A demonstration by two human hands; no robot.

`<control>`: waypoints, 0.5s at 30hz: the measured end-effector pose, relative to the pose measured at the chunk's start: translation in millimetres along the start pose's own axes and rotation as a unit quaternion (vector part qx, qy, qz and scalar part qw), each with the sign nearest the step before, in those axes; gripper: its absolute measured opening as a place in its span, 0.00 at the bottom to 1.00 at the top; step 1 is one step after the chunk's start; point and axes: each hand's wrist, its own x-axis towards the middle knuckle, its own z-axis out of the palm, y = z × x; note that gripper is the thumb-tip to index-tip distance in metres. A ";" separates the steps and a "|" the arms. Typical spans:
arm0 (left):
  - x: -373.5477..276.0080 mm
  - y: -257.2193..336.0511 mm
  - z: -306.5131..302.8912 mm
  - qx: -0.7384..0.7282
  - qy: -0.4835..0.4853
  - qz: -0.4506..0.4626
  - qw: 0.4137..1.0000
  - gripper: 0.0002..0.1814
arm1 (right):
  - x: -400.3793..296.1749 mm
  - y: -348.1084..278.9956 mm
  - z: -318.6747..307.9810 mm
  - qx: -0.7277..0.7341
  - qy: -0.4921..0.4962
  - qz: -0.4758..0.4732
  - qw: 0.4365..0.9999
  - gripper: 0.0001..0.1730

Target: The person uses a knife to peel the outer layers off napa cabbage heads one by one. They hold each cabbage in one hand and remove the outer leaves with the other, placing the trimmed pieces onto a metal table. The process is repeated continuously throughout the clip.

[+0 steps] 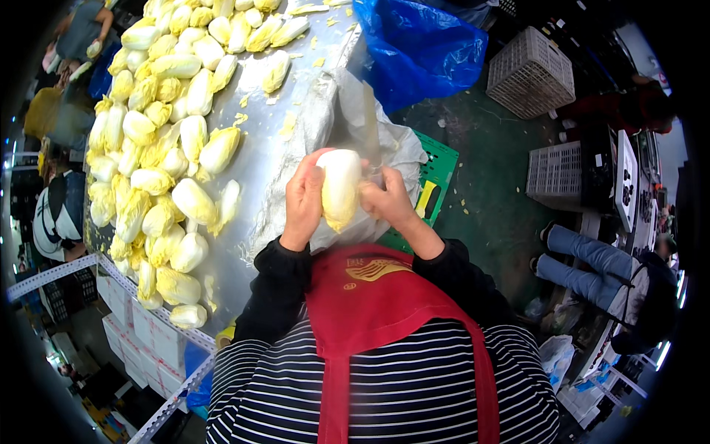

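Note:
My left hand (304, 191) grips one side of a trimmed napa cabbage (340, 186), its white base pointing away from me and its yellow leaf tip towards me. My right hand (390, 197) is closed around the handle of a knife (370, 119) at the cabbage's other side. The knife's blade points away from me and is blurred. Beneath both hands lies a white woven plastic sheet (288, 183), draped over the edge of a metal table (244, 100). A large heap of napa cabbages (161, 133) covers the table's left part, with loose leaf scraps around it.
A blue plastic bag (424, 53) hangs beyond the table. Below on the right is a green plastic crate (444, 161) with a yellow-handled item. White crates (532, 72) stand on the floor. A person in jeans (582, 272) is at the right; other people are at the left.

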 end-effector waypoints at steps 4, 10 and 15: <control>4.5 -3.8 -0.3 -0.035 0.004 -0.057 0.998 0.21 | 0.3 5.7 -3.9 0.133 -0.029 0.005 0.991 0.11; 18.7 -12.2 -11.7 0.256 0.054 0.053 0.964 0.21 | -4.5 2.3 -9.5 0.119 -0.024 -0.005 0.993 0.10; -8.7 20.7 2.9 -0.049 -0.066 -0.123 0.989 0.23 | -10.5 -5.7 5.2 -0.155 0.084 -0.094 0.980 0.17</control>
